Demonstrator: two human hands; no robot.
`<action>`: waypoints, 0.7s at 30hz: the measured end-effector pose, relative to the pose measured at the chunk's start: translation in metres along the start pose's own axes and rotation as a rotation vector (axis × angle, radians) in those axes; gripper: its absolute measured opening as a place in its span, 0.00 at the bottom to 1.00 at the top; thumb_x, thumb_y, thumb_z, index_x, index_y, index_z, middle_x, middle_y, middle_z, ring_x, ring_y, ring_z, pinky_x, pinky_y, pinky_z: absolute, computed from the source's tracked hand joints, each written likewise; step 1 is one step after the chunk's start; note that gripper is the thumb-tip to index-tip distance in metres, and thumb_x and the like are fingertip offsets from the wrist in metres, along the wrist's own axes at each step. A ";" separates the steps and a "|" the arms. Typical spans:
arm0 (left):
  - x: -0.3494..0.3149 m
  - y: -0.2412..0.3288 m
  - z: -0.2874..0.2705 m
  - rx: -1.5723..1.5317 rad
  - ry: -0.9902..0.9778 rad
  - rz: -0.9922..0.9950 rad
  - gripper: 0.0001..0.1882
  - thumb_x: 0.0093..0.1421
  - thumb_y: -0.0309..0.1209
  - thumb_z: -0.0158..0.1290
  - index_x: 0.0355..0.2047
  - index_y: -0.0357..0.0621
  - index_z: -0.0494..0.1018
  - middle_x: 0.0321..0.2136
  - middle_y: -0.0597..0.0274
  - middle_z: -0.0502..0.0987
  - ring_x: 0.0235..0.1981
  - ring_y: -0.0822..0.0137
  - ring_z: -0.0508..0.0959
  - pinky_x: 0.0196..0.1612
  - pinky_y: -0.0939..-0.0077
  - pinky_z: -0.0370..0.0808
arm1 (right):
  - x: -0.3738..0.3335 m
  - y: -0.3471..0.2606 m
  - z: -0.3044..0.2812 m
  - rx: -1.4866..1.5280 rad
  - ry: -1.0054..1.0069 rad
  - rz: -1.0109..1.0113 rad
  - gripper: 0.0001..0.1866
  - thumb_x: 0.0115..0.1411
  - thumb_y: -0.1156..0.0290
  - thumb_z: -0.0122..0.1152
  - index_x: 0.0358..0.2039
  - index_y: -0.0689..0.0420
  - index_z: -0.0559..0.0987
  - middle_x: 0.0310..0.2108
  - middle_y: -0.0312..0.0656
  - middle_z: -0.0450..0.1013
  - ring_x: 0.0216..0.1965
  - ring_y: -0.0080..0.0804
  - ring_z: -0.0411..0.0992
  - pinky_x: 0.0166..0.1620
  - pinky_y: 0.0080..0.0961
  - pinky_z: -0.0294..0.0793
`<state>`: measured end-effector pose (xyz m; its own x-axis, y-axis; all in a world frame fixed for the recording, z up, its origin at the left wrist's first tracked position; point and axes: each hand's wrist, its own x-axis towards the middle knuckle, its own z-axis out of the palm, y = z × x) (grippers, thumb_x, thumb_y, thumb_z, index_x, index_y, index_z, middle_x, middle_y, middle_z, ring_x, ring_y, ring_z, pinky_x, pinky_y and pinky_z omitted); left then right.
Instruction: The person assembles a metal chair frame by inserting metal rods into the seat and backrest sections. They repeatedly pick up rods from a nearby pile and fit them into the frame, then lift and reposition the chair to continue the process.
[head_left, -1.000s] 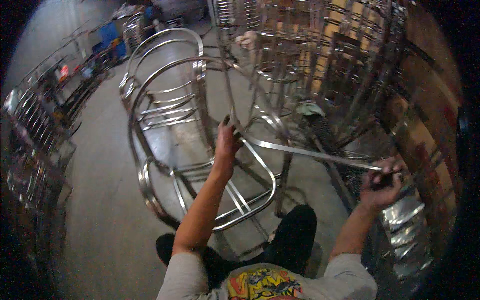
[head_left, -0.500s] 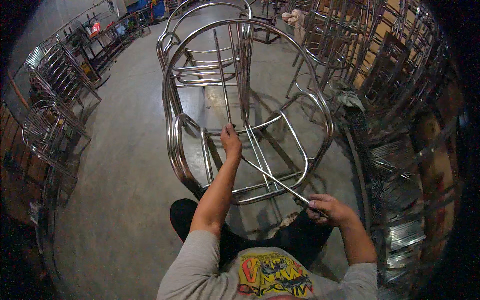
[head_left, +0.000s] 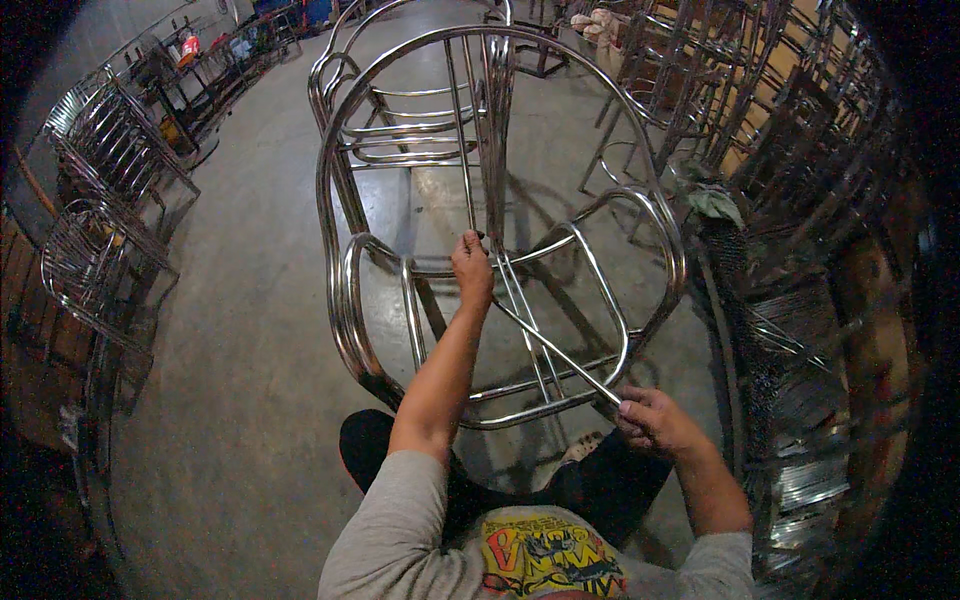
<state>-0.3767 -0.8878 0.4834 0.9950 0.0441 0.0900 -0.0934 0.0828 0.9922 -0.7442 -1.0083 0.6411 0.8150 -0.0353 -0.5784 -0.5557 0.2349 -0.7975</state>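
A shiny bent-tube metal chair frame point(head_left: 330, 190) stands in front of my knees, with a large round hoop at its back. My left hand point(head_left: 472, 268) is closed around a thin metal rod point(head_left: 460, 130), which rises toward the top of the hoop. My right hand point(head_left: 655, 420), near the front edge of the seat, grips the lower end of a slim metal tube point(head_left: 560, 352) slanting up to my left hand. Whether rod and tube are one bent piece, I cannot tell, because my left fist hides where they meet.
More metal chair frames point(head_left: 110, 150) are stacked along the left side. Upright metal frames point(head_left: 690, 70) lean at the right, above a pale cloth point(head_left: 715, 203) and bundled metal tubes point(head_left: 815, 480). A bench with tools point(head_left: 180, 75) runs along the far left wall. Grey concrete floor point(head_left: 240, 300) lies between.
My left hand has shifted slightly right and up with the rod, whose upper part now stands closer to the upright tubes. My right hand stays nearly in place, still gripping the tube.
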 end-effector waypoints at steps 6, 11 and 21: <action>0.010 -0.010 0.004 0.000 -0.036 -0.042 0.24 0.69 0.47 0.43 0.32 0.36 0.72 0.20 0.62 0.70 0.22 0.68 0.69 0.28 0.68 0.67 | 0.022 0.035 0.009 -0.059 0.118 -0.075 0.20 0.64 0.67 0.55 0.54 0.63 0.69 0.23 0.29 0.62 0.19 0.15 0.57 0.19 0.13 0.55; -0.009 -0.016 -0.022 -0.035 -0.176 -0.281 0.25 0.68 0.51 0.42 0.42 0.37 0.68 0.27 0.58 0.73 0.26 0.64 0.76 0.29 0.68 0.74 | 0.088 0.100 0.071 -0.058 0.153 -0.227 0.26 0.64 0.59 0.55 0.56 0.65 0.70 0.27 0.35 0.71 0.29 0.21 0.65 0.34 0.23 0.70; -0.129 -0.044 -0.079 0.412 -0.575 -0.189 0.27 0.68 0.49 0.41 0.28 0.34 0.70 0.21 0.57 0.73 0.27 0.57 0.74 0.34 0.59 0.71 | 0.129 0.108 0.108 -0.562 0.267 -0.258 0.27 0.67 0.50 0.45 0.50 0.63 0.74 0.35 0.54 0.77 0.39 0.50 0.76 0.45 0.42 0.71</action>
<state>-0.5039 -0.8187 0.4211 0.8649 -0.4732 -0.1673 -0.0094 -0.3485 0.9372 -0.6809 -0.8825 0.4987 0.9047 -0.2788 -0.3220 -0.4082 -0.3516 -0.8425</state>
